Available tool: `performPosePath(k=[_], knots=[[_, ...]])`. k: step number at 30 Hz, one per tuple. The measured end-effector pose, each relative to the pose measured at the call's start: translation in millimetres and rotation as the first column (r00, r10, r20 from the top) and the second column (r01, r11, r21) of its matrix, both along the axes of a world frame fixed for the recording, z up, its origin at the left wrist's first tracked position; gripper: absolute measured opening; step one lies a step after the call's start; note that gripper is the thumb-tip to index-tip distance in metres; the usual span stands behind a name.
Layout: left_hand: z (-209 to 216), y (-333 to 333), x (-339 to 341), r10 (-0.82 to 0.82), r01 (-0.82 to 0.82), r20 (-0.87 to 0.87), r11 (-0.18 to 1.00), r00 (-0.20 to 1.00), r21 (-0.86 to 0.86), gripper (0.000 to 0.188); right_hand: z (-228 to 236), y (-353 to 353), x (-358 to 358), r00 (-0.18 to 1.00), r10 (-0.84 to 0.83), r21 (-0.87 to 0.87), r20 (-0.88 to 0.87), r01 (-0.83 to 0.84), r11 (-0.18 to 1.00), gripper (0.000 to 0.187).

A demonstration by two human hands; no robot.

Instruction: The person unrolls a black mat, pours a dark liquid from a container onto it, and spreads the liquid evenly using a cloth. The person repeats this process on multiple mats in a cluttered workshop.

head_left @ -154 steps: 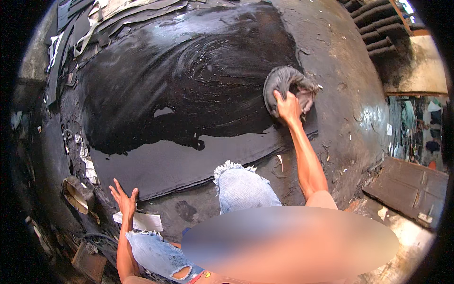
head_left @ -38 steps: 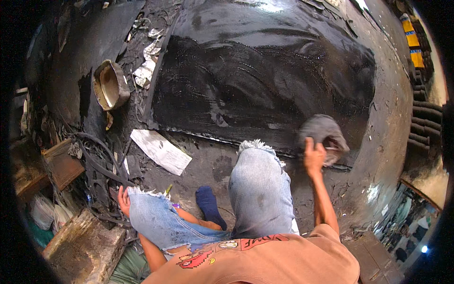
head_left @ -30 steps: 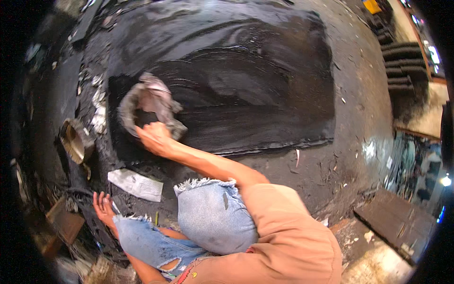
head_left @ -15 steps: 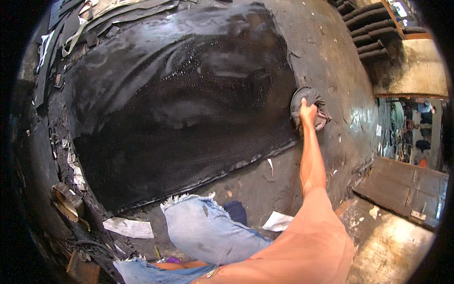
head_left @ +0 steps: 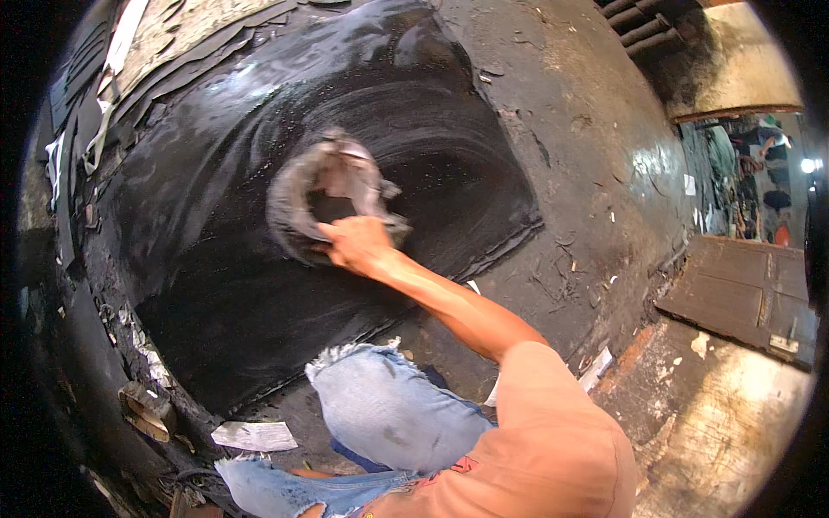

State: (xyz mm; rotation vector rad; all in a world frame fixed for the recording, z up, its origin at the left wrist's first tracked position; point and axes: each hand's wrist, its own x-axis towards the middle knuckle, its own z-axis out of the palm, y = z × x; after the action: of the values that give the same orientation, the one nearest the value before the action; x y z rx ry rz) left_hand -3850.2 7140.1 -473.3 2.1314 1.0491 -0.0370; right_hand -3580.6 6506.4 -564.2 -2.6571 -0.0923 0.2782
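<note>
My right hand (head_left: 361, 245) is closed on the near edge of a round, grey wadded rag (head_left: 292, 200). Motion blurs the rag, and a dark hollow shows in its middle. Beneath it lies a large black sheet (head_left: 207, 319), wet and shiny, with curved streaks across its upper half. The rag is over the middle of this sheet, and my right arm reaches across its near edge. My left hand does not show; only a little skin is visible beside my jeans.
Dark flat strips (head_left: 203, 53) are stacked beyond the sheet at the upper left. A pale paper piece (head_left: 254, 436) lies by my knee (head_left: 389, 397). A box-like container (head_left: 147, 411) stands at the lower left. To the right is a brown panelled board (head_left: 734, 289).
My right hand has swept the rag leftward from the sheet's right edge to its middle. The view has shifted and turned slightly.
</note>
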Motion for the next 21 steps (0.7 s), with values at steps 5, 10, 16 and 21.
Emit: performPosePath(k=[5,10,16,21], knots=[[-2,-11,-6,0.005,-0.004,-0.001,1.0,1.0,0.015,0.049,19,-182,-109,0.712,-0.685,-0.147,0.157,0.703,0.696,0.059],[-7,-12,-31,0.077,-0.077,0.009,0.997,0.997,0.008,0.049,-15,-312,-87,0.537,-0.82,-0.276,0.2,0.834,0.478,0.064],[3,-19,-101,0.177,-0.177,0.031,0.984,0.984,0.009,0.049,5,-304,205,0.726,-0.678,-0.262,0.116,0.681,0.684,0.075],[31,-35,-185,0.328,-0.328,0.025,0.944,0.944,0.012,0.048,2,1,258,0.977,-0.156,-0.195,0.146,0.183,0.963,0.066]])
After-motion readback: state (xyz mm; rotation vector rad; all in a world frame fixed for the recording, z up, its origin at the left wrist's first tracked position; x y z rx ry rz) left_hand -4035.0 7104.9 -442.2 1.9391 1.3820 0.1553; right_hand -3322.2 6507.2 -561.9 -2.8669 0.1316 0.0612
